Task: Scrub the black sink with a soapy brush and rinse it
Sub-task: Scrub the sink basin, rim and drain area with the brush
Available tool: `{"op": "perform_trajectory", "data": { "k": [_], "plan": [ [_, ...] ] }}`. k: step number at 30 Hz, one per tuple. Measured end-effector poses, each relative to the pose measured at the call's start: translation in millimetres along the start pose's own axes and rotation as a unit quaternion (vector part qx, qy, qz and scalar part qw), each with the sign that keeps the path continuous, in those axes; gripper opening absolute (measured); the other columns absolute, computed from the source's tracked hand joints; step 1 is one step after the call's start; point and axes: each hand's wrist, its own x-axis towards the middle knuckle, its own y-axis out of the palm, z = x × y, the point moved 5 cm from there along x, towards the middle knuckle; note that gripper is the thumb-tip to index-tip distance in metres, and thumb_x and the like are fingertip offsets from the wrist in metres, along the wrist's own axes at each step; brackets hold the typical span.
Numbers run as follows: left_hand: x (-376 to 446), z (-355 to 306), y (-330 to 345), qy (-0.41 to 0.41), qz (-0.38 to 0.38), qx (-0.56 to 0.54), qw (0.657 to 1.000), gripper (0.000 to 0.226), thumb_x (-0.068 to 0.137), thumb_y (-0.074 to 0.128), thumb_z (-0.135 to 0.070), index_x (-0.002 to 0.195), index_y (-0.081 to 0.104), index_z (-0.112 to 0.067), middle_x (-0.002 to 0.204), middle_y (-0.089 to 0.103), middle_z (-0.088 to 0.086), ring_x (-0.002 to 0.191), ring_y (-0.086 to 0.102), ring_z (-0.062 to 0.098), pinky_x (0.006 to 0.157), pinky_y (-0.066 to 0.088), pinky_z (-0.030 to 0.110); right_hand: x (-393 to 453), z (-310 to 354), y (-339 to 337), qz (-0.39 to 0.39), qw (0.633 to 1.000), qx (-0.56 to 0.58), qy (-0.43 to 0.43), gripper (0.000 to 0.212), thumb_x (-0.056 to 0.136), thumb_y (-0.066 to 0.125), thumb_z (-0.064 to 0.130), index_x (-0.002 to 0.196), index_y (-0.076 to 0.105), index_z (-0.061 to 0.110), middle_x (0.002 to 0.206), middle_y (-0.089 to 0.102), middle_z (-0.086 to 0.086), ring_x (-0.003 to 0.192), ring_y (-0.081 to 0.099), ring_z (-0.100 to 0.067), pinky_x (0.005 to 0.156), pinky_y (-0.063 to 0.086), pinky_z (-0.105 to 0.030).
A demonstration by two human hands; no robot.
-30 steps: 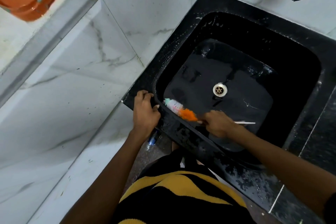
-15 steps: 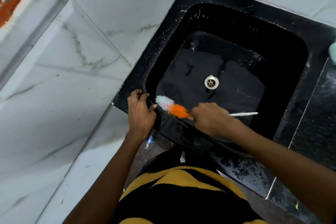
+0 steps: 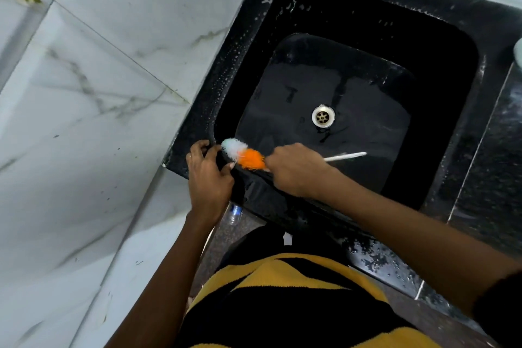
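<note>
The black sink (image 3: 243, 45) fills the upper right, wet and speckled with soap suds along its left rim, with a metal drain (image 3: 323, 116) in its floor. A brush (image 3: 243, 154) with white and orange bristles and a thin white handle lies along the near inner edge of the basin. My right hand (image 3: 296, 168) grips the brush handle just behind the orange bristles. My left hand (image 3: 207, 175) grips the sink's near left corner, fingers curled over the rim, thumb close to the white bristle tip.
White marble wall tiles (image 3: 99, 110) close in on the left. A wet black counter (image 3: 491, 167) runs along the right. A pale object (image 3: 518, 54) shows at the right edge. A plastic bottle (image 3: 234, 213) stands on the floor under the sink's corner.
The brush head has slid a little left along the near edge toward the corner and my left thumb. The view has tilted down, and the orange basket and tap have left the frame.
</note>
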Motion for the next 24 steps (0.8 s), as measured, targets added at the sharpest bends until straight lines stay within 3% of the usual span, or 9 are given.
{"op": "perform_trajectory", "data": {
  "k": [5,9,12,19,24],
  "plan": [
    [0,0,1,0.002,0.009,0.001,1.0,0.049,0.08,0.077,-0.014,0.126,0.063,-0.005,0.139,0.043,0.013,0.126,0.04,0.031,0.105,0.041,0.042,-39,-10,-7,0.017,1.0,-0.005,-0.022,0.007,0.085,0.046,0.017,0.081,0.051,0.016,0.072,0.044,-0.004,0.069,0.051,-0.029,0.059,0.034,-0.034],
    [-1,2,2,0.012,0.02,-0.013,1.0,0.054,0.077,0.074,-0.003,0.129,0.061,-0.004,0.139,0.041,0.014,0.125,0.038,0.031,0.106,0.038,0.039,-108,-21,16,0.109,0.994,-0.011,-0.01,0.015,0.087,0.046,0.024,0.095,0.059,0.021,0.084,0.058,-0.004,0.082,0.062,-0.027,0.063,0.034,-0.031],
    [-2,3,0,0.012,0.021,-0.03,0.999,0.055,0.076,0.071,0.002,0.13,0.061,-0.003,0.14,0.041,0.014,0.127,0.038,0.031,0.107,0.036,0.038,-132,-16,43,0.148,0.988,0.036,0.023,0.019,0.088,0.045,0.024,0.101,0.057,0.022,0.078,0.053,0.002,0.08,0.058,-0.026,0.064,0.035,-0.031],
    [1,5,-2,-0.003,0.026,-0.031,0.999,0.054,0.08,0.074,-0.002,0.132,0.061,-0.005,0.141,0.041,0.011,0.129,0.038,0.027,0.106,0.027,0.025,-94,-38,36,0.002,0.987,0.08,0.141,0.015,0.088,0.047,0.027,0.097,0.059,0.024,0.08,0.055,-0.004,0.084,0.061,-0.029,0.063,0.033,-0.033],
    [-1,6,-2,-0.009,0.026,-0.04,0.999,0.056,0.08,0.072,0.002,0.134,0.058,-0.003,0.142,0.041,0.011,0.133,0.036,0.027,0.108,0.026,0.025,-39,-7,39,-0.031,0.991,0.066,0.116,0.016,0.089,0.045,0.024,0.091,0.059,0.016,0.093,0.063,-0.01,0.084,0.062,-0.033,0.064,0.035,-0.035]
  ]
}}
